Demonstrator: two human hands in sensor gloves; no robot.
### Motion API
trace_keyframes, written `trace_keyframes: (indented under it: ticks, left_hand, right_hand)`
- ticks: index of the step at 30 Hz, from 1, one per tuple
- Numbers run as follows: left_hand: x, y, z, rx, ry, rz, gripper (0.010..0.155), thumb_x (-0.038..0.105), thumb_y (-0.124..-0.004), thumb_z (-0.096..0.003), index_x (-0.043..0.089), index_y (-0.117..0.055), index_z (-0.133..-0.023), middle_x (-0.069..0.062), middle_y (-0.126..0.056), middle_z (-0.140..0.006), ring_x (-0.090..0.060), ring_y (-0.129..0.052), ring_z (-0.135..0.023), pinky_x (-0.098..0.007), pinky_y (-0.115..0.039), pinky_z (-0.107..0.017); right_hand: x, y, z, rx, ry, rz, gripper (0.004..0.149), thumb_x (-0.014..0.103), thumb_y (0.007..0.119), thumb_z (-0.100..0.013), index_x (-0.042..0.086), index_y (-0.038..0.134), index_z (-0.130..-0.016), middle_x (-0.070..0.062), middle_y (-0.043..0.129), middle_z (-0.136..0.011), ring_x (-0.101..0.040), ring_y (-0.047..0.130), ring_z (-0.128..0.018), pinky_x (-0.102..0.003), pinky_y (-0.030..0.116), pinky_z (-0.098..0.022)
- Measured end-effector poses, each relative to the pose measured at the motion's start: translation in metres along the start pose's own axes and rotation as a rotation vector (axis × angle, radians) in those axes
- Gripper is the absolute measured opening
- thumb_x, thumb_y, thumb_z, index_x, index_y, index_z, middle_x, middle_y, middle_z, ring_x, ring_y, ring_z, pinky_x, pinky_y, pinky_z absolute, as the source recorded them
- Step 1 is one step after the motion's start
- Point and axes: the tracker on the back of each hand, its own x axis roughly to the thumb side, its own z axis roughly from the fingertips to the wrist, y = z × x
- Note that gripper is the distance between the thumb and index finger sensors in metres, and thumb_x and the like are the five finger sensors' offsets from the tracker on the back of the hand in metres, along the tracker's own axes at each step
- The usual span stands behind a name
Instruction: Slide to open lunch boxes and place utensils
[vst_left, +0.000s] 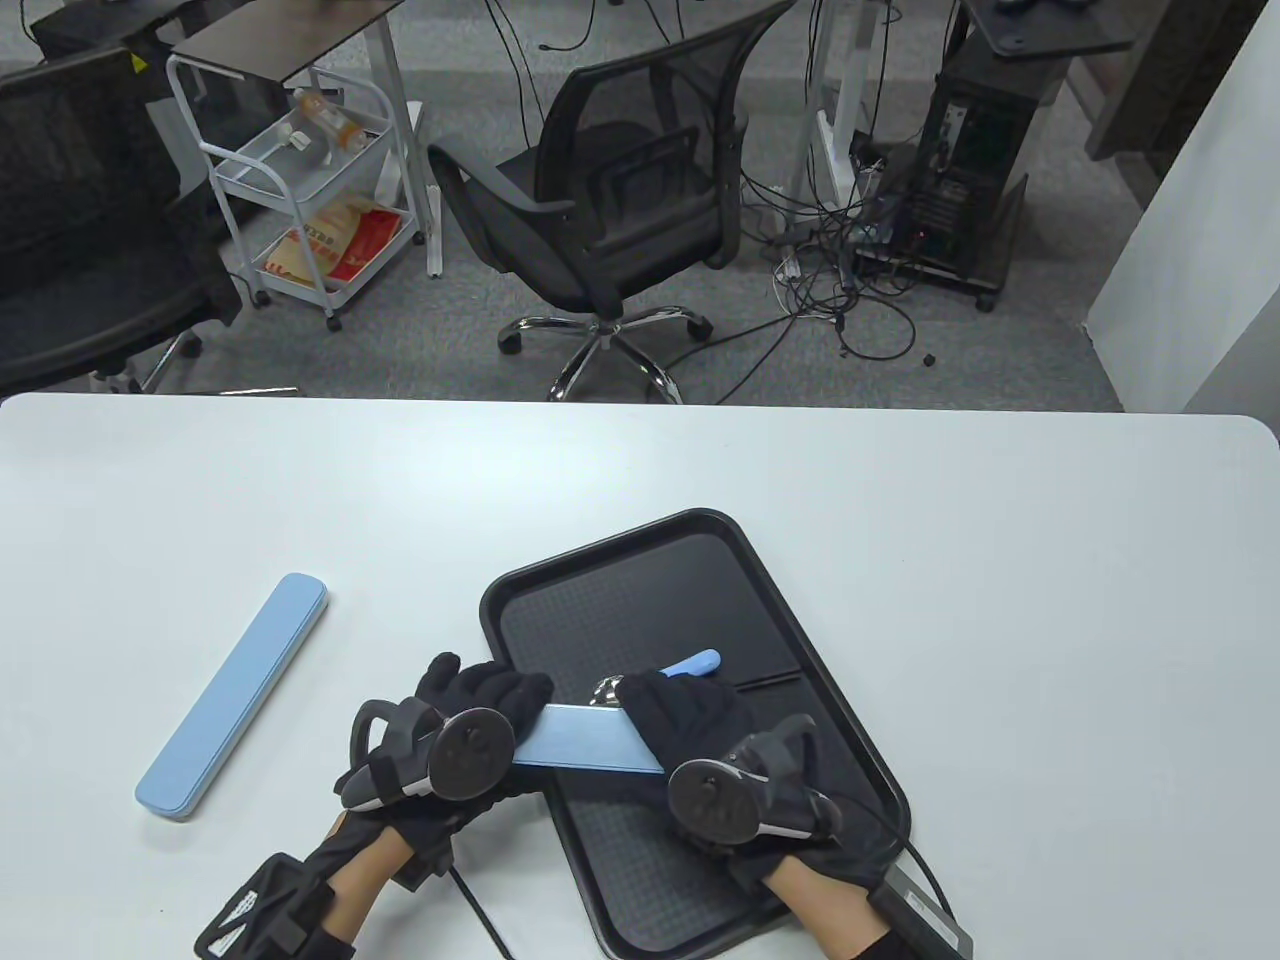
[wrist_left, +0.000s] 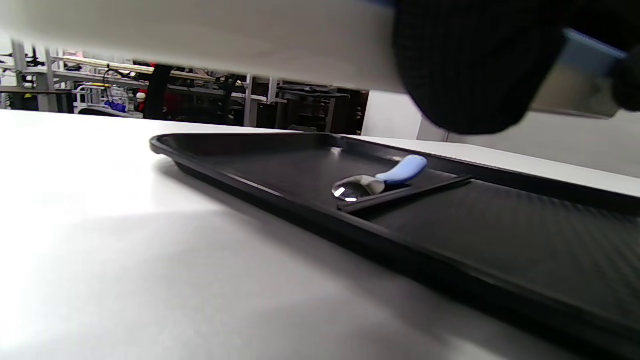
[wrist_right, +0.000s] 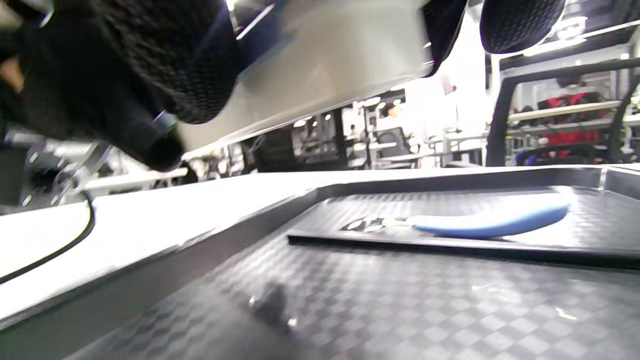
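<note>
Both hands hold a long light-blue utensil box (vst_left: 590, 745) level above the left edge of the black tray (vst_left: 640, 525). My left hand (vst_left: 490, 700) grips its left end and my right hand (vst_left: 660, 705) grips its right end. Its pale underside fills the top of the left wrist view (wrist_left: 250, 45) and the right wrist view (wrist_right: 340, 75). A spoon with a blue handle (vst_left: 695, 663) lies on the tray just beyond my right hand, beside black chopsticks (vst_left: 765, 683). The spoon (wrist_left: 385, 178) and chopsticks (wrist_left: 405, 194) also show in the left wrist view.
A second long light-blue piece (vst_left: 232, 695), box or lid, lies slanted on the white table (vst_left: 900, 470) to the left of my hands. A cable runs off near the table's front edge. Chairs and a cart stand beyond the far edge.
</note>
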Motion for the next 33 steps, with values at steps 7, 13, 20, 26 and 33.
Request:
trace_keyframes:
  ticks: [7,13,20,26,33]
  left_hand:
    - [-0.016,0.005,0.0,0.003,0.041,0.118,0.089,0.059,-0.093,-0.0387,0.023,-0.052,-0.109,0.0,-0.069,-0.108,-0.031,-0.072,-0.105,-0.069,-0.047,-0.079]
    - [-0.013,0.007,0.0,-0.016,0.021,0.138,0.089,0.06,-0.093,-0.0385,0.023,-0.052,-0.109,0.0,-0.069,-0.108,-0.03,-0.073,-0.104,-0.069,-0.047,-0.079]
    - [-0.012,0.007,-0.001,-0.032,0.013,0.158,0.09,0.061,-0.092,-0.0377,0.024,-0.053,-0.109,0.001,-0.071,-0.107,-0.029,-0.076,-0.103,-0.069,-0.048,-0.079]
    - [-0.015,0.006,-0.002,-0.05,0.011,0.182,0.09,0.062,-0.093,-0.0367,0.026,-0.053,-0.11,0.002,-0.072,-0.107,-0.027,-0.076,-0.103,-0.068,-0.049,-0.079]
    - [-0.047,0.008,0.002,-0.072,0.1,0.293,0.089,0.055,-0.096,-0.0379,0.027,-0.052,-0.11,0.002,-0.067,-0.11,-0.03,-0.068,-0.107,-0.07,-0.043,-0.08]
  right_hand:
    - [-0.055,-0.006,0.009,0.03,0.128,-0.428,0.1,0.051,0.094,-0.043,0.005,0.039,-0.112,-0.024,0.057,-0.11,-0.05,0.069,-0.094,-0.073,0.058,-0.067]
    - [-0.056,0.005,0.004,0.078,0.118,-0.524,0.086,0.04,0.096,-0.045,0.004,0.05,-0.109,-0.019,0.073,-0.1,-0.041,0.084,-0.083,-0.067,0.067,-0.063]
    - [-0.066,0.01,0.007,0.01,0.092,-0.699,0.078,0.04,0.094,-0.047,0.008,0.057,-0.107,-0.016,0.078,-0.096,-0.038,0.087,-0.079,-0.065,0.069,-0.062]
    - [-0.066,0.006,0.006,-0.027,0.058,-0.643,0.076,0.045,0.095,-0.046,0.013,0.062,-0.106,-0.013,0.082,-0.094,-0.034,0.091,-0.078,-0.065,0.07,-0.063]
    - [-0.095,-0.004,0.015,-0.054,0.118,-0.708,0.076,0.044,0.094,-0.046,0.016,0.059,-0.108,-0.013,0.081,-0.095,-0.035,0.09,-0.08,-0.066,0.069,-0.063]
